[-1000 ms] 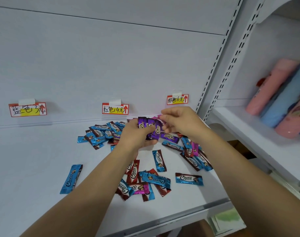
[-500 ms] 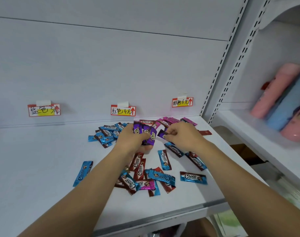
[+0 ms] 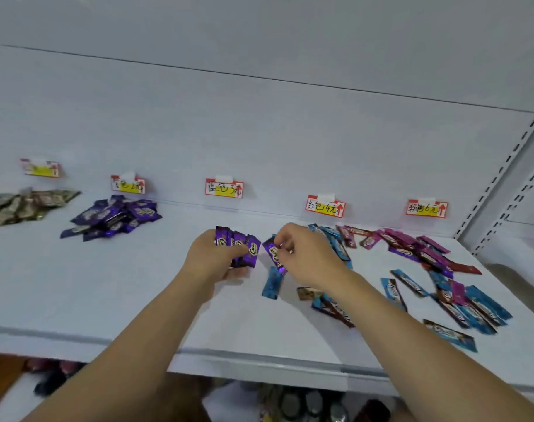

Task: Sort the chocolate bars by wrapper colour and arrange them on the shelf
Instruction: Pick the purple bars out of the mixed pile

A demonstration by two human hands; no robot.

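Observation:
My left hand (image 3: 212, 258) grips a fan of several purple chocolate bars (image 3: 239, 246) above the white shelf (image 3: 137, 300). Just to its right, my right hand (image 3: 305, 257) pinches a single purple bar (image 3: 272, 252) by one end. A sorted pile of purple bars (image 3: 113, 217) lies at the back left, with a pile of greyish-gold bars (image 3: 19, 205) further left. Mixed blue, red, pink and purple bars (image 3: 427, 269) are scattered on the right half of the shelf. One blue bar (image 3: 272, 286) lies under my right hand.
Paper price tags hang on the back wall: one over the purple pile (image 3: 127, 184), a blue tag (image 3: 224, 188), a red tag (image 3: 325, 206) and a pink tag (image 3: 427, 208). A perforated upright (image 3: 503, 175) bounds the shelf at right. Dark items show below the shelf's front edge.
The view has swung left, bringing the sorted purple and gold piles into sight. Both hands have moved left away from the mixed heap; the right hand now pinches a purple bar.

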